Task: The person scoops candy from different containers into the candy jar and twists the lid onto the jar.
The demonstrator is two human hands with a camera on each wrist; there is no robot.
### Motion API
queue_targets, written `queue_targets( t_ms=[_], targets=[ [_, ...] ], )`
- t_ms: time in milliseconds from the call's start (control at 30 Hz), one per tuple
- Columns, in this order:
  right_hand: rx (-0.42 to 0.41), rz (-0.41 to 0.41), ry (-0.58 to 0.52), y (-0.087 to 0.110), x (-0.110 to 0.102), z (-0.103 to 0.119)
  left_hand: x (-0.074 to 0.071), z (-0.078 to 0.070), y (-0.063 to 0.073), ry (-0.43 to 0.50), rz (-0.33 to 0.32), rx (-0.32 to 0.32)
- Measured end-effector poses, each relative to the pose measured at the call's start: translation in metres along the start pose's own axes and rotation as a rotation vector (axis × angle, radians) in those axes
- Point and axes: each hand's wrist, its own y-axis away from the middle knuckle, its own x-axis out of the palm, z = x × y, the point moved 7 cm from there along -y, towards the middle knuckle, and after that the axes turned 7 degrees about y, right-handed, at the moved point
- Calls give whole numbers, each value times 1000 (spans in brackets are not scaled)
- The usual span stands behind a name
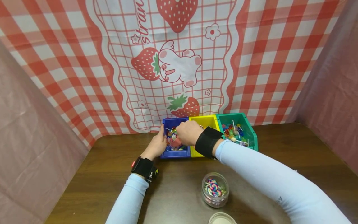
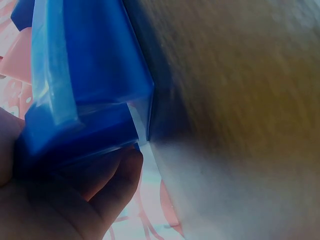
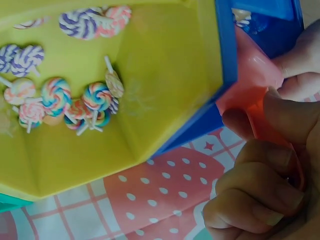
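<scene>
Head cam looks dn, wrist cams nr, sharing blue bin (image 1: 176, 154).

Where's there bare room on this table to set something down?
The table looks bare left of the left sleeve, right of the green bin, and between the blue bin and the jar. It's crowded around the blue bin, with the left hand, right hand and pink scoop there, and tight between jar and lid.

Strawberry-printed red-and-white checked cloth (image 1: 180, 65) hangs behind the brown wood-grain bench (image 1: 176, 186); plain pink drapes (image 1: 30, 149) flank both sides
</scene>
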Motion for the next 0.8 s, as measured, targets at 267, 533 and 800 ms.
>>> queue_targets(
  t_ms=[267, 533, 800],
  targets=[
    [14, 57, -33, -8, -2, -2, 0, 0, 0, 0, -16, 5],
    [0, 2, 37, -6, 5, 13, -1, 1, 0, 4, -15, 13],
    [86, -186, 44, 7, 18, 10, 0, -1, 1, 5, -1, 22]
  ],
)
